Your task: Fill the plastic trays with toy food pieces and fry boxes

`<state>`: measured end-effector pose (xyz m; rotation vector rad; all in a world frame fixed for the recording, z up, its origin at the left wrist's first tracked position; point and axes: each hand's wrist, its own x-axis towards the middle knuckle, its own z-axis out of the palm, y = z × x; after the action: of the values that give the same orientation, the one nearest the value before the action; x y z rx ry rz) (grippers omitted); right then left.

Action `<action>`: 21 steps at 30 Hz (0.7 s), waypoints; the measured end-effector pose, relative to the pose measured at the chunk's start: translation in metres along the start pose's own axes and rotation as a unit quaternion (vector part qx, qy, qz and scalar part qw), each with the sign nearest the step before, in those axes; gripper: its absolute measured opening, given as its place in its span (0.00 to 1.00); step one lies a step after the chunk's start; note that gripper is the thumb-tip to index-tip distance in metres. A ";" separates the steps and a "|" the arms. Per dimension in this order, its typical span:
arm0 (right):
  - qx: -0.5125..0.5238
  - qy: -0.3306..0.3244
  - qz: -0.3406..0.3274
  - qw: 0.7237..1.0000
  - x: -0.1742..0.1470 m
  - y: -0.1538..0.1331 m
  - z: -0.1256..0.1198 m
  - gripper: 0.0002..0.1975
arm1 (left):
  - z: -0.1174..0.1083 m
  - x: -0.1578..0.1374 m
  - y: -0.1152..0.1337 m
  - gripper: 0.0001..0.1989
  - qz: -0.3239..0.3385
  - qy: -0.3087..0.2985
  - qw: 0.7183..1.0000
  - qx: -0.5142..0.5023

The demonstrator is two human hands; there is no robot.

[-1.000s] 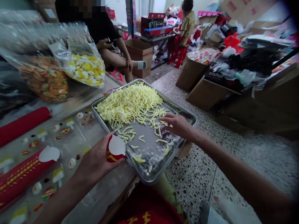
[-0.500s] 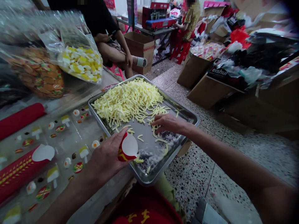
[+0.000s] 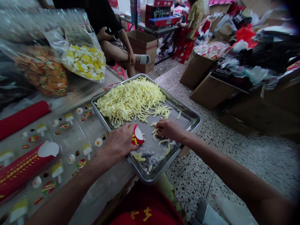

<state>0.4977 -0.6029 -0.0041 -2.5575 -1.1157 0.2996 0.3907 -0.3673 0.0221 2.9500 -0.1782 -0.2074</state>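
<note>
Two bare hands work at a metal tray (image 3: 182, 117), which serves as the landmark here. The left hand (image 3: 118, 139) is wrapped around a small red carton (image 3: 137, 135), its pale mouth facing the tray's middle, above the tray's left edge. The right hand (image 3: 170, 128) reaches in over the tray's right edge, fingers curled together and down among a few loose sticks (image 3: 163, 142); whether it pinches any, I cannot tell. A big heap of pale yellow sticks (image 3: 131, 98) fills the tray's far half, and white powder (image 3: 154, 159) lies in its near part. Left of the tray, the desk (image 3: 100, 184) carries a long row of nested red cartons (image 3: 25, 168); beyond those, a bag of brown biscuit-like pieces (image 3: 48, 73) and a bag of yellow-and-white pieces (image 3: 85, 62) stand beyond the tray's far left side. Past the tray's far end sits a person in a black top (image 3: 93, 15).
</note>
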 end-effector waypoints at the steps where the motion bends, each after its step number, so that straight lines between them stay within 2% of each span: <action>1: 0.033 0.026 0.007 0.999 -0.002 0.001 -0.006 0.06 | -0.001 -0.001 -0.003 0.38 -0.002 0.002 1.000 0.000; 4: 0.094 0.086 -0.020 0.992 -0.009 -0.001 -0.029 0.06 | -0.006 -0.001 -0.002 0.38 -0.004 0.012 1.000 0.006; 6: 0.070 0.108 -0.052 0.990 -0.010 -0.009 -0.040 0.07 | -0.010 0.005 0.008 0.38 0.003 0.020 1.000 -0.001; 9: -0.015 0.091 -0.073 0.993 -0.003 -0.027 -0.046 0.05 | -0.009 0.023 0.031 0.36 0.020 0.037 0.997 -0.070; 11: -0.046 0.072 -0.067 0.994 0.007 -0.037 -0.052 0.05 | -0.005 0.040 0.044 0.32 0.011 0.075 0.987 -0.139; 14: -0.015 0.040 -0.070 0.997 0.025 -0.038 -0.076 0.07 | 0.001 0.070 0.053 0.30 -0.011 0.170 0.957 -0.235; 17: 0.041 0.006 -0.131 0.990 0.039 -0.028 -0.111 0.07 | 0.000 0.099 0.051 0.35 0.005 0.283 0.911 -0.301; 19: 0.034 0.044 -0.138 0.989 0.047 -0.026 -0.126 0.09 | -0.002 0.112 0.048 0.37 0.026 0.340 0.881 -0.327; 21: 0.003 0.093 -0.116 0.989 0.053 -0.032 -0.127 0.10 | -0.003 0.118 0.046 0.38 0.040 0.368 0.863 -0.345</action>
<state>0.5527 -0.5712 0.1223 -2.3612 -1.3200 0.0072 0.5026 -0.4270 0.0185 2.1030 -0.0854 0.7134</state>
